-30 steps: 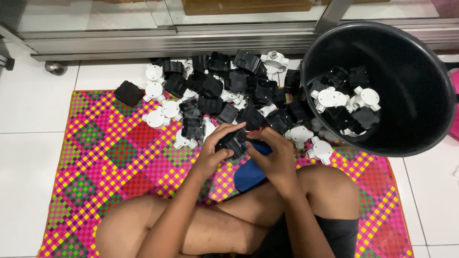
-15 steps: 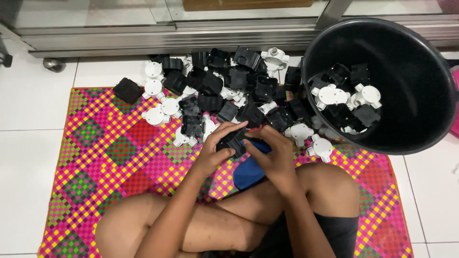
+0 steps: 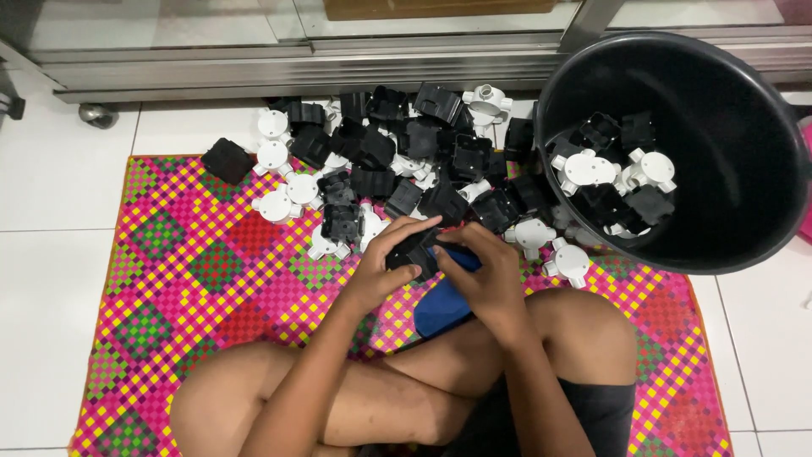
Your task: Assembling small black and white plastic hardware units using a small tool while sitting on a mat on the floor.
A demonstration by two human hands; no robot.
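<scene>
Seated cross-legged on the checked mat (image 3: 211, 262), I watch both hands meet at the mat's middle: the left hand (image 3: 385, 271) pinches a black box fitting (image 3: 416, 252), the right hand (image 3: 486, 275) closes its grip over the fitting's other side and a blue tool (image 3: 440, 305). Along the mat's far edge lies a pile of black and white fittings (image 3: 397, 161); a black bucket (image 3: 744, 152) tilts at its far right corner.
</scene>
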